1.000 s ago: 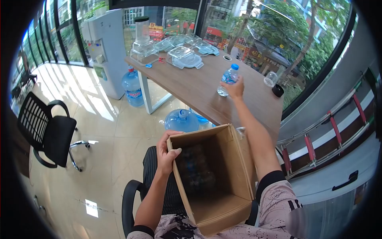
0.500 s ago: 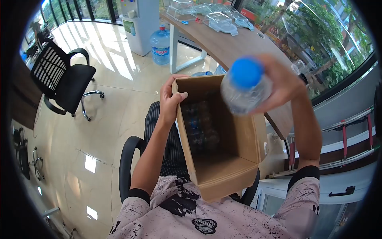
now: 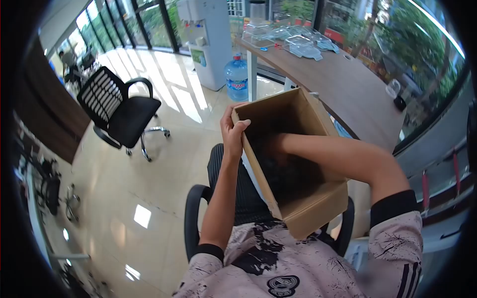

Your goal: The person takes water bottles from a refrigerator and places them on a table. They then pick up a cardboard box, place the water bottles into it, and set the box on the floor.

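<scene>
An open cardboard box [image 3: 318, 211] rests tilted on my lap. My left hand [image 3: 232, 131] grips its left rim, with the thumb over the edge and the fingers on the outer side. Deep inside the box is my right hand [image 3: 281, 147], reaching in from the right. Its fingers are lost in the dark interior, and I cannot see whether they hold anything. The contents of the box are too dark to make out.
A wooden table [image 3: 338, 82] stands beyond the box, bearing clear plastic containers [image 3: 303, 44]. Behind are a large water jug [image 3: 237, 82] and a water dispenser [image 3: 208, 59]. A black office chair [image 3: 131, 116] is on the left, a ladder [image 3: 454, 171] on the right.
My right hand has gone from above the box, where it held a clear plastic bottle with a blue cap, down into it. The bottle is out of sight. The view has shifted left.
</scene>
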